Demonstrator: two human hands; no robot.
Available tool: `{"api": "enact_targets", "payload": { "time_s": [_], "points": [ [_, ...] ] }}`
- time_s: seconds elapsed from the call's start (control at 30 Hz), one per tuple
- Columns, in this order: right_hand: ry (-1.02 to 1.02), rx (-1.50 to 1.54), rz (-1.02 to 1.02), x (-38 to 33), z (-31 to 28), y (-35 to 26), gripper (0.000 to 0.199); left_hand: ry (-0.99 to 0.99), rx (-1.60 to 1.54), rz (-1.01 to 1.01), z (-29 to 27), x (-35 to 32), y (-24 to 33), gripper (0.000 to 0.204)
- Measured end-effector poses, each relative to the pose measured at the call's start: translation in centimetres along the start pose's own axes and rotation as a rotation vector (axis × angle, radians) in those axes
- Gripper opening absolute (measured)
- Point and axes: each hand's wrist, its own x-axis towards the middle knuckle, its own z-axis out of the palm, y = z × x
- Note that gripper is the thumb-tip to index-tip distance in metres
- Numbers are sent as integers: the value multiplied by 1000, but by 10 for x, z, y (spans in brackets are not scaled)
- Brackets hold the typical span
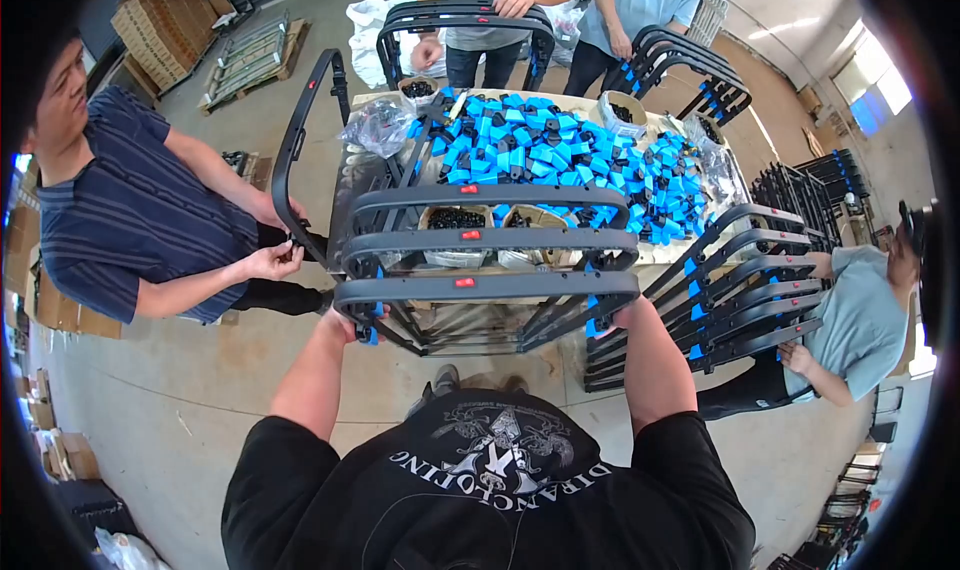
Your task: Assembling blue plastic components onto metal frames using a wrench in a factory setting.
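A stack of black U-shaped plastic handle frames (487,288) with red buttons stands upright against the near edge of a table (350,185). My left hand (343,322) grips the lower left corner of the nearest frame. Over on the other side, my right hand (622,313) grips its lower right corner beside a blue clip. Behind the frames, a large heap of blue and black plastic parts (560,155) covers the tabletop.
A person in a striped shirt (130,220) at the left holds another black frame (300,140). Two people stand at the far side with more frames (465,15). At the right a person (860,320) handles a stack of frames (745,290). Cardboard boxes (165,20) sit far left.
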Motion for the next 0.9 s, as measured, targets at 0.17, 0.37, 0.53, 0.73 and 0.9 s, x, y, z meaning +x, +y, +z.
{"api": "enact_targets", "payload": {
  "time_s": [0.17,0.37,0.53,0.73,0.9],
  "points": [
    [12,-20,-6,-19,-5,-10,66,-24,-44,50,20,-11,4,72],
    [-15,-31,-42,-19,16,-32,63,10,-68,-52,35,-25,21,69],
    [-52,-38,-75,-26,31,-17,61,-5,-162,-29,31,-16,15,66],
    [-5,61,-81,-42,48,5,58,-166,-50,70,-17,-2,-18,61],
    [105,179,-123,-70,57,42,56,7,-104,94,-4,-16,-42,68]
  ]
}}
